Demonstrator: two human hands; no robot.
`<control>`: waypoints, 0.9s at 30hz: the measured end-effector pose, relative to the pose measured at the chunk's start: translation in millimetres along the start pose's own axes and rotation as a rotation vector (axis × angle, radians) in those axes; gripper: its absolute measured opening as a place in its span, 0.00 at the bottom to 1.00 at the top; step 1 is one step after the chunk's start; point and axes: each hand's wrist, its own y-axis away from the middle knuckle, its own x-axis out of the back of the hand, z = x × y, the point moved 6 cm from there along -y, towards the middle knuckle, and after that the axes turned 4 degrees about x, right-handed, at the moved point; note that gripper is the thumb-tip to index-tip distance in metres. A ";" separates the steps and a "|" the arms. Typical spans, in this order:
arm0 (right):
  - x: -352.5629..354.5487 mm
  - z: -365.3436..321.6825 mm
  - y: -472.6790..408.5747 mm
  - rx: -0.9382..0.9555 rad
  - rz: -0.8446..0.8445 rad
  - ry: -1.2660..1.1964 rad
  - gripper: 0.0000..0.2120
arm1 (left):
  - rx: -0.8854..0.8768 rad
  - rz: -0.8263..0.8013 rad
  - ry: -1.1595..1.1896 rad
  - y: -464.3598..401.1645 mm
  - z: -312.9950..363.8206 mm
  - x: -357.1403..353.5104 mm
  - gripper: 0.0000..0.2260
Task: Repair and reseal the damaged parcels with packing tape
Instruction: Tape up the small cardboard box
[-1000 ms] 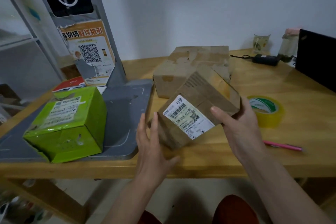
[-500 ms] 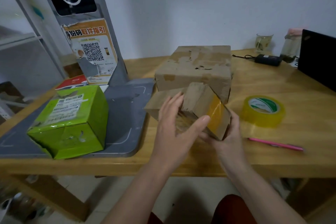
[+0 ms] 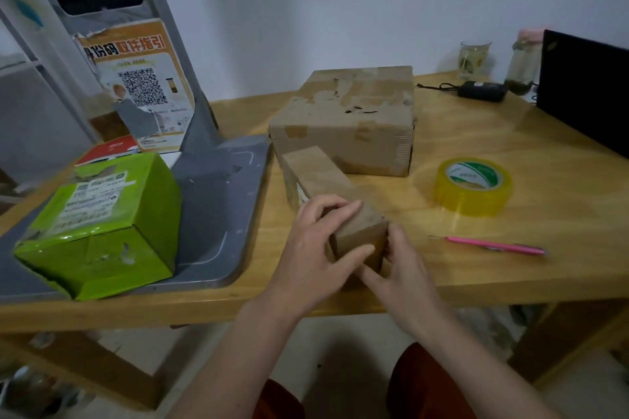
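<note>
Wooden desk [image 3: 510, 269]: both hands' fingers grasping small carton [image 3: 326, 187]; label mostly hidden, near end seemingly covered.

Small parcel [image 3: 326, 187] under the hands: plain brown cardboard. Larger carton [image 3: 347, 119] beyond: brown, mottled with paler patches. Tape roll [image 3: 473, 186] right of the right hand: translucent yellow, green-and-white core. Pen [image 3: 497, 242]: pink. Box [image 3: 102, 228] far left: lime green, white label.

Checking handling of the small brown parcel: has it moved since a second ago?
Yes. The small brown parcel, earlier held tilted above the table, now lies flat in front of the large cardboard box, both hands gripping its near end.
</note>
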 end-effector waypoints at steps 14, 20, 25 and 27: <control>8.8 -17.1 2.3 0.208 0.035 0.264 0.24 | -0.174 0.056 -0.643 -7.7 27.4 -19.1 0.19; 4.9 -37.2 1.8 0.424 0.111 0.243 0.30 | 0.040 0.106 -0.250 3.9 11.8 -1.7 0.29; 2.1 -47.8 -3.4 0.486 0.096 0.232 0.22 | 0.185 0.240 -0.173 15.9 -1.3 6.3 0.27; 4.5 -46.0 -7.0 0.433 0.094 0.186 0.22 | 0.173 0.223 -0.222 15.4 -3.1 9.2 0.26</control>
